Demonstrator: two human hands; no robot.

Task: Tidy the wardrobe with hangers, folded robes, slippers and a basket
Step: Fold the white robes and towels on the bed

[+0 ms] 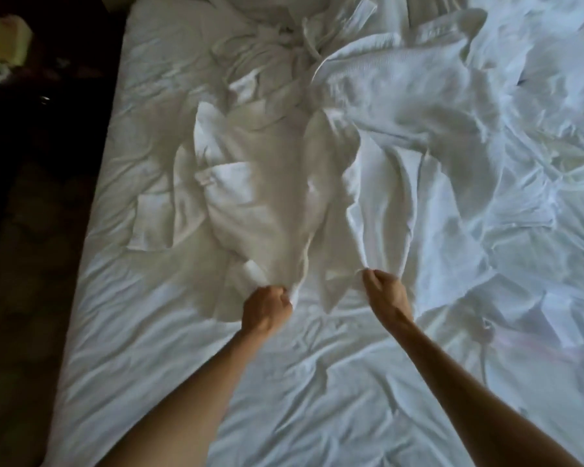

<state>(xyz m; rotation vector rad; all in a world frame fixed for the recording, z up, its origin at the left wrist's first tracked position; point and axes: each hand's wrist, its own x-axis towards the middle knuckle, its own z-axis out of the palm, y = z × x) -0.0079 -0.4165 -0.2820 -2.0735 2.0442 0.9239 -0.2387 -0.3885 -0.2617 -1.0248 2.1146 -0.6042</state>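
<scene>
While both arms reach forward over the bed (182, 332), each hand closes its grip on the near hem of a white robe (267, 197) spread in front of it. The left hand (266, 308) has its fingers curled tight round a bunch of the cloth, and the right hand (386, 293), a little way to its right, pinches another gathered fold between thumb and fingers. From the two grips the robe runs away across the rumpled white sheet, its panels lying creased and partly opened, the part beyond the right hand lifted in loose folds. Farther off, past the robe's top end, a tangle of white belt (284, 42) and more white fabric lies heaped. Well to the left of the left hand, off the bed's edge, the floor is dark, and a pale yellowish object (4, 42) sits there, too dim to make out.
</scene>
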